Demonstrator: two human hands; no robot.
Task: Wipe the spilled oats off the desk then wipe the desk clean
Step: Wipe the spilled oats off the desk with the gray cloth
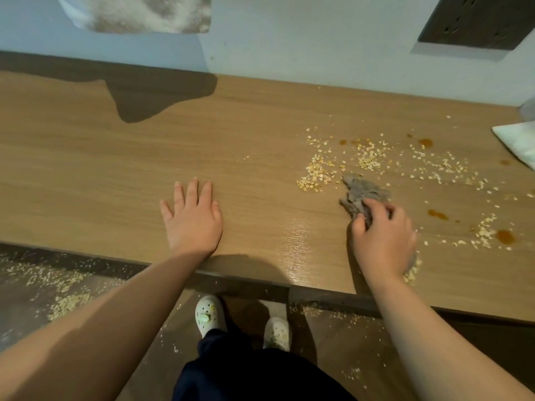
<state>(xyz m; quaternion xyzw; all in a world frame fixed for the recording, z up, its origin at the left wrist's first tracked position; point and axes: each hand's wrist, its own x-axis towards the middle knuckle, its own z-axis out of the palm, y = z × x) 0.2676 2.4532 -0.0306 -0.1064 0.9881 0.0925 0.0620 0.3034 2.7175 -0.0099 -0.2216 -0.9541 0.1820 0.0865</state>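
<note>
Head view: the spilled oats [314, 173] are seen scattered over the tabletop [115, 157] just beyond and to the right of the right grip [382, 238]. The thickest heaps lie just past its fingertips, and a small heap is partly hidden under the heel of the hand, near the tabletop's front edge. A crumpled grey cloth [363, 195] is held in the right grip, with the fingers curled round its near end, and it is pressed down on the tabletop. Its far end touches the nearest heap. Orange-brown drops [505, 237] are dotted among the oats to the right of the right grip, with more of them farther beyond it.

The left grip [192, 221] is laid flat on bare wood well to the left of the right grip, its fingers straight and spread, with nothing held. A white soft item [518, 143], cut off by the frame, is seen far to the right and cannot be identified.

Nearer than both grips, more loose flakes [69, 302] are strewn on the floor [333, 351], where a pair of white clogs [208, 314] is planted. A pale towel [139, 13] is seen against the wall, far beyond the left grip.
</note>
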